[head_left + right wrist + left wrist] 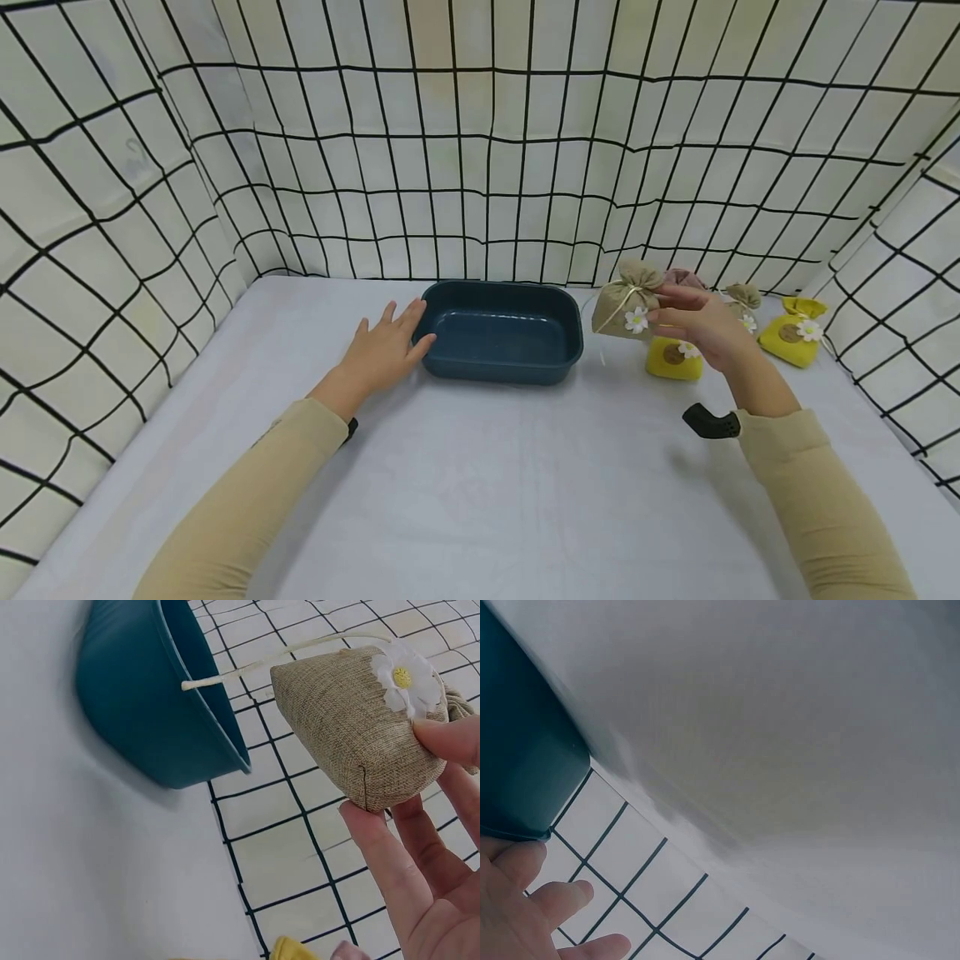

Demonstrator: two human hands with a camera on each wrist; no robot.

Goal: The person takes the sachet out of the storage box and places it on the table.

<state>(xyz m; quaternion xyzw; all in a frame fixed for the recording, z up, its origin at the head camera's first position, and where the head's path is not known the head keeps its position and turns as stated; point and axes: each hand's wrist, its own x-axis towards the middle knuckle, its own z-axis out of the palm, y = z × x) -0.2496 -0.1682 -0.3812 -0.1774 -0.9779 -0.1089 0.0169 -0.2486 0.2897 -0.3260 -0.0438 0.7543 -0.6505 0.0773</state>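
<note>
My right hand [701, 327] holds a beige drawstring sachet [617, 310] by its side, with thumb and fingers around it. In the right wrist view the burlap sachet [337, 724] shows a white daisy and a loose cord, and it hangs above the table beside the basin. My left hand [382, 354] has its fingers spread, touching the left rim of a dark teal rectangular basin [502, 372]. Nothing lies inside the basin. The left wrist view shows the fingers of that hand [517, 900] at the rim of the basin [532, 742].
Behind my right hand lie a yellow sachet [667, 363], a mauve sachet [684, 279], another beige sachet [744, 297] and a second yellow one [793, 337] farther right. Black wire grid panels [487, 136] border the white table [487, 483] at the back and sides.
</note>
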